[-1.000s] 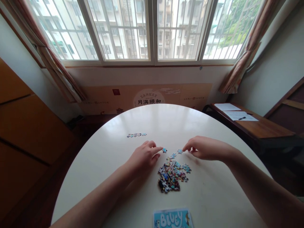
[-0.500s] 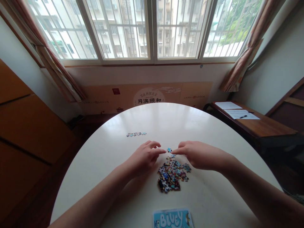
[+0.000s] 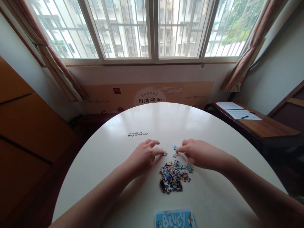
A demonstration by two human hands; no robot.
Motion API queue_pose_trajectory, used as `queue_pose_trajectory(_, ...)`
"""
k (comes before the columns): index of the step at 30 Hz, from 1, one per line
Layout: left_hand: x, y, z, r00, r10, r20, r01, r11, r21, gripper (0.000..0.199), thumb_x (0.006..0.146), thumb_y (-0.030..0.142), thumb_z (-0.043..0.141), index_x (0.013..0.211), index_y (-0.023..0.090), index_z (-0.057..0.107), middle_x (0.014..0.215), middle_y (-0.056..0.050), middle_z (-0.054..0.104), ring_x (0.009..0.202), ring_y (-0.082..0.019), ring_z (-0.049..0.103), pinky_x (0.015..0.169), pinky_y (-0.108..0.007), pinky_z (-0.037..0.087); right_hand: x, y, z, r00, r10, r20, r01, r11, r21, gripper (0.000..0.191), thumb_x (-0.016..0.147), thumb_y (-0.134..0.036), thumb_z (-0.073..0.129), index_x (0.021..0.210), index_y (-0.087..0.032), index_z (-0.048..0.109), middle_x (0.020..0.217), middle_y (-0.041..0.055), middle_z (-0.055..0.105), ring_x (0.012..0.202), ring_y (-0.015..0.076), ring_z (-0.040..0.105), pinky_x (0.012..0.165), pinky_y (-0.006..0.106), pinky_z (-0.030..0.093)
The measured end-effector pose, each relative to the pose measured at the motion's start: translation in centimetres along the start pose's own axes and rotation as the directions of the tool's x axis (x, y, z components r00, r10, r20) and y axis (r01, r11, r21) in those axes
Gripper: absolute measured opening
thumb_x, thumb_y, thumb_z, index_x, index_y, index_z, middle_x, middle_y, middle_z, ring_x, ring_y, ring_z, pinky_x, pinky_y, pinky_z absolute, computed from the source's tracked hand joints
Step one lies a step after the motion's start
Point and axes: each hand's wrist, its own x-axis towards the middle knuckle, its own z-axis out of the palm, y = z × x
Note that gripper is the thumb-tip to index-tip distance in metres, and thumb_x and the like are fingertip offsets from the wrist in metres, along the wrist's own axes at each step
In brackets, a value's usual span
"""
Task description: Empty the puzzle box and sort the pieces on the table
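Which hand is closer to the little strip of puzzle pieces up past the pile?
Left. The left hand is just on the near side of the puzzle strip; the right hand is farther away, off to its right.

On a white tabletop (image 3: pixel 78 171), a narrow lane opens between the left hand (image 3: pixel 144 156) and the right hand (image 3: pixel 201 154), edged by a loose puzzle piece (image 3: pixel 165 154) on one side and two blue pieces (image 3: pixel 175 148) on the other. The puzzle pile (image 3: pixel 173 176) blocks the near end, a blue "Bluey" item (image 3: pixel 175 219) (cropped by the frame) lying closer to the person, while forearms (image 3: pixel 97 196) wall off both flanks. Ahead, a broad passage runs over the table's far side, interrupted at left by a row of pieces (image 3: pixel 136 134).
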Motion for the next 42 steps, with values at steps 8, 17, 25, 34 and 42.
queue_pose_trajectory(8, -0.7, -1.0, -1.1, 0.990, -0.141, 0.007, 0.141, 0.990, -0.013, 0.028, 0.091, 0.011, 0.049, 0.091, 0.020, 0.076, 0.102, -0.006, 0.074, 0.089, -0.023, 0.064, 0.073, -0.034, 0.055, 0.6, 1.2, -0.2, 0.998, 0.016, -0.063, -0.014, 0.999, 0.043, 0.029, 0.090, -0.018, 0.052, 0.107, -0.025, 0.074, 0.099, 0.0053, 0.068, 0.087, 0.0138, 0.060, 0.072, 0.023, 0.039)
queue_pose_trajectory(17, -0.4, -0.7, -1.1, 0.999, -0.004, 0.051, 0.009, 0.995, -0.095, 0.029, 0.092, 0.008, 0.052, 0.100, 0.024, 0.074, 0.106, -0.002, 0.074, 0.097, -0.022, 0.063, 0.080, -0.034, 0.053, 0.5, 1.1, -0.2, 0.991, -0.130, -0.001, 0.130, 0.984, 0.123, 0.044, 0.086, -0.009, 0.054, 0.117, -0.034, 0.072, 0.104, 0.0028, 0.067, 0.090, 0.0117, 0.060, 0.076, 0.022, 0.040)
queue_pose_trajectory(25, 0.4, 0.8, 0.5, 0.996, 0.077, 0.050, -0.070, 0.988, -0.136, 0.033, 0.098, 0.019, 0.051, 0.128, 0.029, 0.062, 0.130, -0.002, 0.066, 0.116, -0.026, 0.058, 0.098, -0.046, 0.047, 0.5, 1.3, -0.1, 0.997, -0.067, -0.042, 0.070, 0.994, 0.084, 0.029, 0.092, -0.019, 0.053, 0.109, -0.027, 0.074, 0.101, 0.0057, 0.066, 0.087, 0.0133, 0.061, 0.074, 0.023, 0.041)
queue_pose_trajectory(34, -0.2, 0.1, -0.8, 0.992, 0.128, 0.005, -0.120, 0.943, -0.312, 0.031, 0.092, 0.010, 0.052, 0.103, 0.027, 0.076, 0.102, -0.003, 0.074, 0.093, -0.018, 0.066, 0.081, -0.034, 0.054, 0.3, 0.6, -0.4, 0.980, -0.192, -0.058, 0.198, 0.973, 0.116, 0.030, 0.088, -0.019, 0.063, 0.114, -0.028, 0.073, 0.104, 0.0034, 0.069, 0.091, 0.0126, 0.063, 0.080, 0.024, 0.043)
queue_pose_trajectory(42, 0.0, 0.6, -1.0, 0.988, 0.151, 0.028, -0.132, 0.929, -0.345, 0.037, 0.088, 0.007, 0.052, 0.100, 0.030, 0.078, 0.096, -0.002, 0.074, 0.086, -0.016, 0.065, 0.076, -0.030, 0.053, 0.8, 0.4, 0.1, 0.974, -0.228, 0.010, 0.223, 0.961, 0.162, 0.028, 0.087, -0.017, 0.064, 0.108, -0.032, 0.075, 0.095, 0.0005, 0.069, 0.084, 0.0102, 0.060, 0.074, 0.022, 0.040)
